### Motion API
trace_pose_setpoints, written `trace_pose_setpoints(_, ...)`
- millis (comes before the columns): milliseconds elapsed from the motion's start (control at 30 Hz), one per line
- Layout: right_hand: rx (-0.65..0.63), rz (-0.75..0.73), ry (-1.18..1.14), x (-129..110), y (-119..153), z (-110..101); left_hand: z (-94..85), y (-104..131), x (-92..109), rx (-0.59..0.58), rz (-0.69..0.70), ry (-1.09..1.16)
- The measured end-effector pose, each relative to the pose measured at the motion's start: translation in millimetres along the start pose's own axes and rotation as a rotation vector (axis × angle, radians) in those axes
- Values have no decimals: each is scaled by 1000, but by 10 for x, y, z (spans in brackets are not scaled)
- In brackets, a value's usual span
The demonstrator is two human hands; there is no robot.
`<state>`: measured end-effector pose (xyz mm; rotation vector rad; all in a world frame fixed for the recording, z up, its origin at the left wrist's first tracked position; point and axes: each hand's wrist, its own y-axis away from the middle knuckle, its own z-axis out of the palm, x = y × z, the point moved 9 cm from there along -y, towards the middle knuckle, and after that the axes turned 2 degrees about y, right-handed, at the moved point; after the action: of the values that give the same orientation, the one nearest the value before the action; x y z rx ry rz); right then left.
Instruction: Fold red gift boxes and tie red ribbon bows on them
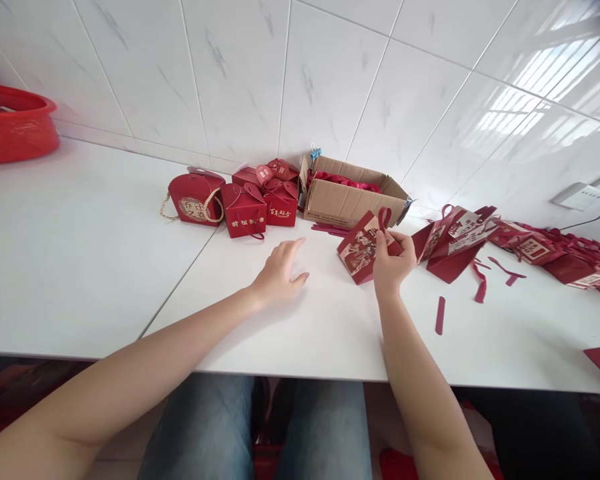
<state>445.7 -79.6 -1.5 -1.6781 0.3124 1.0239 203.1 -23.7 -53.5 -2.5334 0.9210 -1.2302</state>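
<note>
My right hand (394, 260) pinches the top of a red gift box (359, 252) by its ribbon loop, and the box tilts over the white table. Printed figures show on its front face. My left hand (280, 272) hovers above the table to the left of that box, fingers apart and holding nothing. Beyond both hands stands an open cardboard carton (340, 205) with red ribbons (347, 181) inside. Close to my right hand, on its right, lie more red printed boxes (455, 240), partly overlapping.
Several finished red boxes (243, 210) and one with rope handles (196, 197) stand by the tiled wall. A red basket (20, 133) is far left. Ribbon scraps, a dark red strip (440, 315) and a row of red boxes (575, 260) lie right. A socket (581, 197) hangs on the wall.
</note>
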Motion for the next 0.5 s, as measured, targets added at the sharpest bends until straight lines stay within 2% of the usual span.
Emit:
trace_pose_setpoints(67, -13, 40, 38, 208, -39, 45, 161, 8, -78, -101, -33, -35)
trace_pose_setpoints(133, -81, 79, 73, 389, -1, 157, 255, 4, -142, -168, -66, -54)
trace_pose_setpoints(267, -251, 219, 236, 738, 103, 344, 266, -31, -233, -197, -121, -29)
trace_pose_setpoints(333, -232, 324, 353, 916, 65, 248, 245, -39, -249, -191, -128, -6)
trace_pose_setpoints(500, 46, 453, 594, 1169, -170, -309, 233, -35, -261, -173, -132, 29)
